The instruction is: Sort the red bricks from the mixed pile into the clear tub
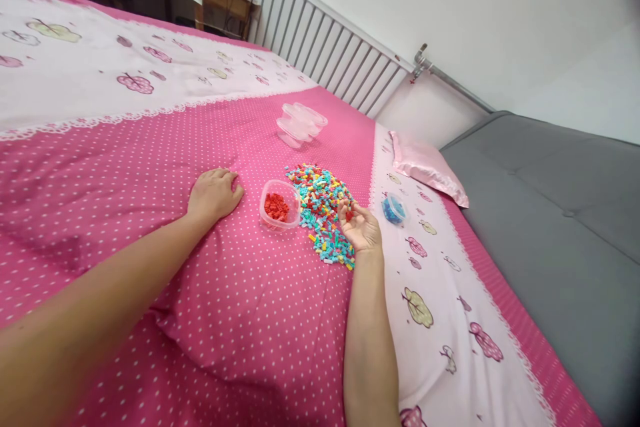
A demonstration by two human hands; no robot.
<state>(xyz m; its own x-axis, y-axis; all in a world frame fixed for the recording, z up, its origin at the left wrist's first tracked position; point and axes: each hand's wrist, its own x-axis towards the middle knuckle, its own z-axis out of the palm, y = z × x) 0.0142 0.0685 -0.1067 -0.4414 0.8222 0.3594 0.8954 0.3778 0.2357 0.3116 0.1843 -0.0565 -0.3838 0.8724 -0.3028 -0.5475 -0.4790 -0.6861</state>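
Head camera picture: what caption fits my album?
Right hand holds red bricks at colourful pile; left hand rests near red-brick tub.

A heap of tiny bricks (323,210), mostly teal, red, yellow and white, lies spread in a long patch on the pink dotted bedspread (250,320). A few red bricks (349,215) sit in the curled fingers of the right hand (361,227), palm up at the heap's right edge. Just left of the heap stands a clear tub (263,212), upright, lidless, partly filled with red pieces
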